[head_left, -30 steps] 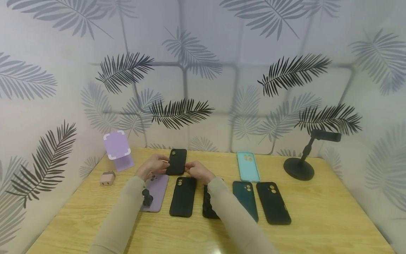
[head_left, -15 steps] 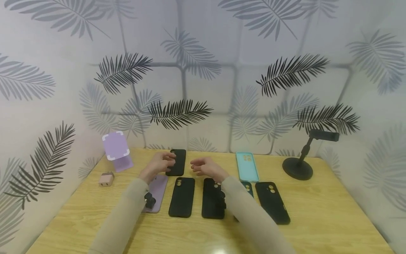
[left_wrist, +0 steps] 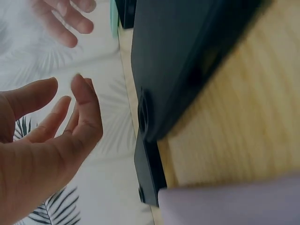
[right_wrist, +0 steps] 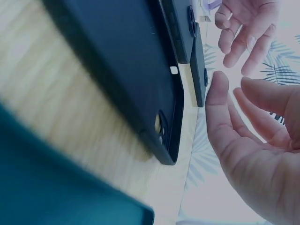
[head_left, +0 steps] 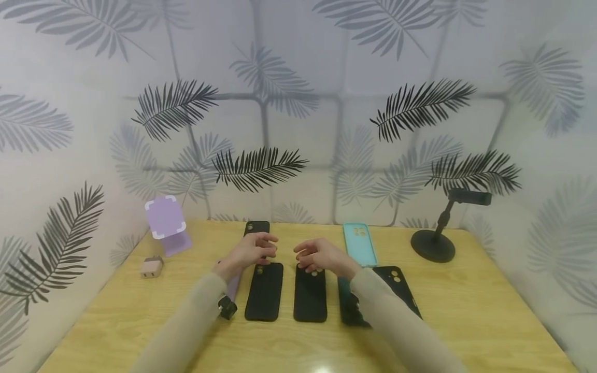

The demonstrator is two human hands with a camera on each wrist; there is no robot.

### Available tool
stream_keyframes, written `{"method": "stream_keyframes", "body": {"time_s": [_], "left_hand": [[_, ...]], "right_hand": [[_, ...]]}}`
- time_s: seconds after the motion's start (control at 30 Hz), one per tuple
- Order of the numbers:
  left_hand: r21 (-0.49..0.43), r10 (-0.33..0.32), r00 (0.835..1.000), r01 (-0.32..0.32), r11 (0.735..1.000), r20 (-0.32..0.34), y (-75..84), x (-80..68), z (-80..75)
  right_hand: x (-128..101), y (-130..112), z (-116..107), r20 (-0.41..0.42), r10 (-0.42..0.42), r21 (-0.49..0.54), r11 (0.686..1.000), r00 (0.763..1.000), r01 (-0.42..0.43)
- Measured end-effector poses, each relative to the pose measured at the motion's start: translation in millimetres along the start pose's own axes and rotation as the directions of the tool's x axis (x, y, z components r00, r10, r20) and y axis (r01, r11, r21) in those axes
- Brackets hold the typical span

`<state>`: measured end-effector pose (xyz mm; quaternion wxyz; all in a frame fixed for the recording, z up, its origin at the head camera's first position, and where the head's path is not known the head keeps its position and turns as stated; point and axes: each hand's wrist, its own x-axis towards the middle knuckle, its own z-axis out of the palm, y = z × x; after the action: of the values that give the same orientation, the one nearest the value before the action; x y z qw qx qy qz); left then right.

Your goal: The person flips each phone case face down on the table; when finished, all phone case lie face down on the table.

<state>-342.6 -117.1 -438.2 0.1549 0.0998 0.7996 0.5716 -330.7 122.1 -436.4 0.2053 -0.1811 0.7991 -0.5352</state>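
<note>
My left hand (head_left: 252,250) hovers with loosely bent fingers over the near end of a black phone case (head_left: 258,227) at the back and the top of another black phone case (head_left: 264,298). Nothing is between its thumb and fingers in the left wrist view. My right hand (head_left: 326,256), also relaxed and holding nothing, is above the camera-hole end of a third black phone case (head_left: 310,300). In the right wrist view that case (right_wrist: 126,70) lies with its hollow inside up. A purple phone case (head_left: 235,285) is partly hidden by my left arm. My right sleeve covers part of a dark teal phone case (head_left: 347,305).
Another black phone case (head_left: 401,282) lies at the right, partly behind my right sleeve. A light blue phone case (head_left: 360,246) is farther back. A black phone stand (head_left: 434,245) stands back right; a purple stand (head_left: 166,220) and a pink charger plug (head_left: 152,267) are at the left.
Both hands have come away from the back black phone case, which now lies on the table. They have moved nearer and to the right, and the right hand's fingers have loosened.
</note>
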Motion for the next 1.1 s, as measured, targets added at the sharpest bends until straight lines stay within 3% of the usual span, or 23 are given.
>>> {"method": "stream_keyframes", "body": {"time_s": [0.27,0.63,1.1], "left_hand": [[-0.026,0.019,0.995,-0.017,1.0,0.1,1.2,-9.9,22.2],[-0.021,-0.012,0.978,0.017,1.0,0.21,-2.0,-27.7,34.1],[0.051,-0.024,0.973,0.012,0.999,0.229,3.1,-33.9,55.3]], "right_hand": [[-26,13,-2,-0.008,-0.013,-0.049,0.999,1.0,0.013],[-57,29,-8,-0.089,0.025,-0.057,0.998,0.996,-0.03],[-68,31,0,-0.11,0.161,-0.03,0.986,0.981,-0.165]]}}
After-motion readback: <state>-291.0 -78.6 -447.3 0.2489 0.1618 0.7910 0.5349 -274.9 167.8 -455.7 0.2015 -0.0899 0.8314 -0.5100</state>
